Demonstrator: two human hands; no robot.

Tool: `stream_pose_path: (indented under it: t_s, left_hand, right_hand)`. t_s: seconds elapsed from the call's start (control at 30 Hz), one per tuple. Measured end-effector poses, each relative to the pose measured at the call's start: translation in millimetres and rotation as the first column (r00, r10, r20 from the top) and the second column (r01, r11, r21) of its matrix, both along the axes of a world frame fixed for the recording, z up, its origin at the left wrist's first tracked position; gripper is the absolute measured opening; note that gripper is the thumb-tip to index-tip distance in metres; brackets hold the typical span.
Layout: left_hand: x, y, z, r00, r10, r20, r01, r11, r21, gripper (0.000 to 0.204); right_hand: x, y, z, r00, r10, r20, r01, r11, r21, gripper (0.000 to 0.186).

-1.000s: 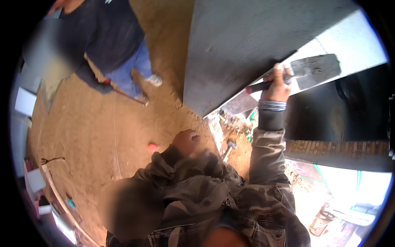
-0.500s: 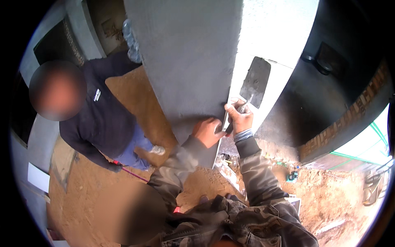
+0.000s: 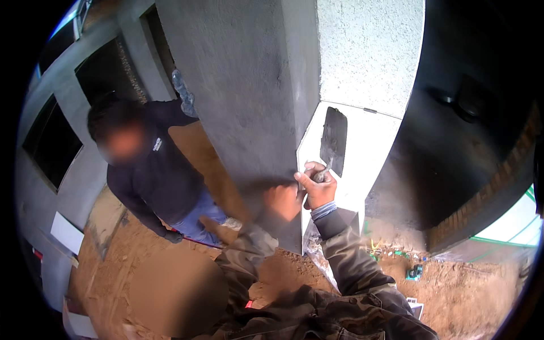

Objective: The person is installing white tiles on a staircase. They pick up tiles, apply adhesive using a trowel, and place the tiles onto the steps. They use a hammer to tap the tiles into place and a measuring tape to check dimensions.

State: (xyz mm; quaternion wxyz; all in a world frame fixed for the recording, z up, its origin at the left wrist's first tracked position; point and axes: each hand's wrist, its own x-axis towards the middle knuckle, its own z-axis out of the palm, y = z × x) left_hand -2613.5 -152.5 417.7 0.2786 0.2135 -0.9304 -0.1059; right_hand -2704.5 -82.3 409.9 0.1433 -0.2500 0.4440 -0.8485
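My right hand [image 3: 321,186] is closed round the handle [image 3: 321,175] of a trowel. The trowel's dark grey rectangular blade [image 3: 334,140] points up and away, in front of a white panel [image 3: 362,141]. My right thumb and finger are at the panel's left edge. Close beside it, my left hand [image 3: 282,202] is curled at the lower corner of a grey plastered column [image 3: 238,96]. It is slightly blurred, and whatever its fingers hold is hidden.
A person in a dark top [image 3: 164,175] stands left of the column, one arm raised towards it. Clear plastic [image 3: 183,93] hangs at the column's left edge. A teal power tool [image 3: 414,272] lies on the dirt ground [image 3: 453,289] at right. A dark recess opens beyond the panel.
The whole view has shifted, so the column, panel and other person appear in different places. The small dark, red-tipped thing between my hands no longer shows. My right hand keeps hold of the trowel.
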Motion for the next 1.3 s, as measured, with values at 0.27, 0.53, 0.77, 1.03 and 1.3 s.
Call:
stream_pose_path:
  t_s: [0.27,0.53,0.77,1.03,1.3]
  left_hand:
    - [-8,6,2,0.985,0.17,0.006,-0.17,0.984,0.045,0.025]
    - [-14,12,1,0.97,0.231,0.079,-0.237,0.968,0.086,0.025]
    - [-19,22,-4,0.977,0.199,0.08,-0.209,0.97,0.128,0.027]
    - [-24,23,-20,0.983,0.185,-0.022,-0.18,0.974,0.141,0.027]
    - [-33,41,-26,0.944,0.291,-0.157,-0.258,0.945,0.199,0.027]
  right_hand:
    - [-21,7,-20,0.997,0.034,-0.067,-0.029,0.996,0.084,0.031]
    - [-26,61,-73,0.991,-0.001,0.136,-0.016,0.992,0.125,0.029]
    - [-34,130,-123,0.98,-0.108,0.169,0.046,0.943,0.33,0.023]
    - [-36,222,-205,0.972,-0.223,0.074,0.143,0.811,0.567,0.025]
    - [-8,308,-255,0.915,-0.313,0.254,0.06,0.729,0.682,0.031]
